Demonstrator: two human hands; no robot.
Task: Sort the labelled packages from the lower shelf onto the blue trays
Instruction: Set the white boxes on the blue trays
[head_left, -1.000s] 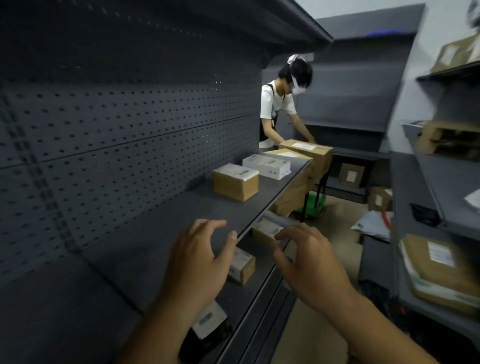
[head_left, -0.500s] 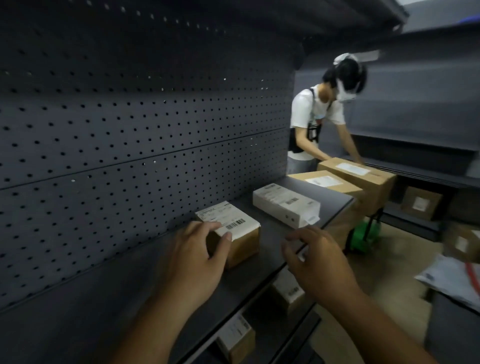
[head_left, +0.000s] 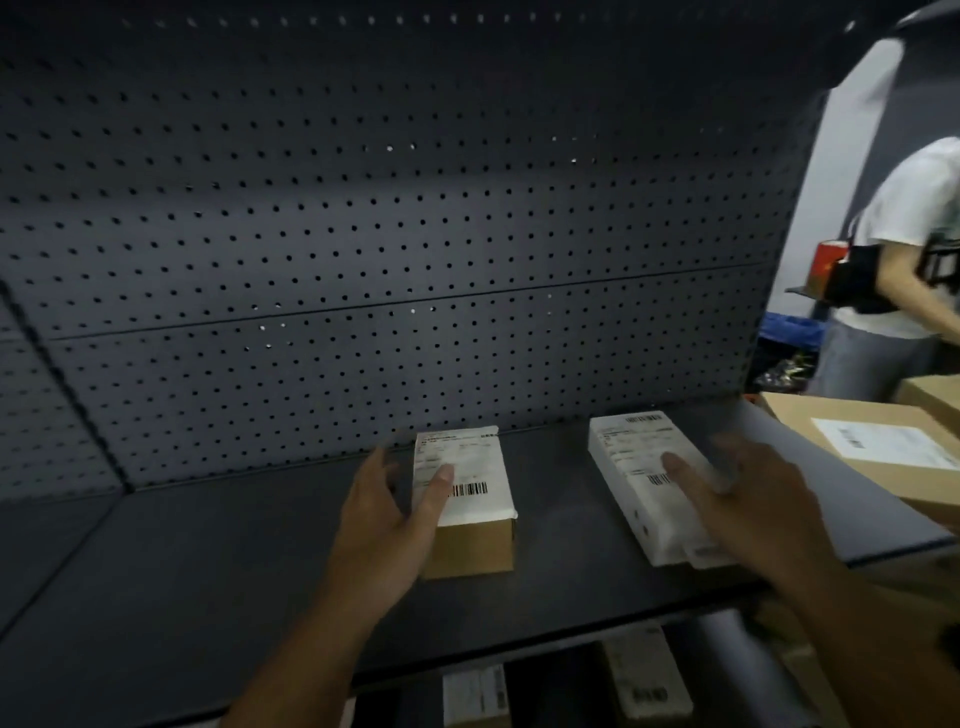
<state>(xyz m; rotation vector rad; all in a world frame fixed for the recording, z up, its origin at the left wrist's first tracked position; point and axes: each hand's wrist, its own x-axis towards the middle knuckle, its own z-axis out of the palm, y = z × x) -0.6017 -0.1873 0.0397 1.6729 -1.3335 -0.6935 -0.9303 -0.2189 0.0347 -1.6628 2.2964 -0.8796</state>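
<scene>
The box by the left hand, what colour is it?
Brown cardboard box, white label on top; head view.

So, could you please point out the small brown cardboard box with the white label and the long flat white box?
Small brown cardboard box with the white label (head_left: 480, 462): head view, on its labelled top.
Long flat white box (head_left: 631, 467): head view, on its top face.

A dark grey metal shelf board (head_left: 234, 561) is backed by a perforated panel of the same grey metal (head_left: 415, 234). Two things are carried on it, well apart: a small brown cardboard box (head_left: 467, 543), its top covered by a white barcode label, left of the middle, and a flat white oblong carton (head_left: 628, 483) with printed labels, set at a slant towards the right end. Beneath the front edge a lower tier (head_left: 561, 691) is partly seen, where two labelled packages (head_left: 474, 696) are laid.
</scene>
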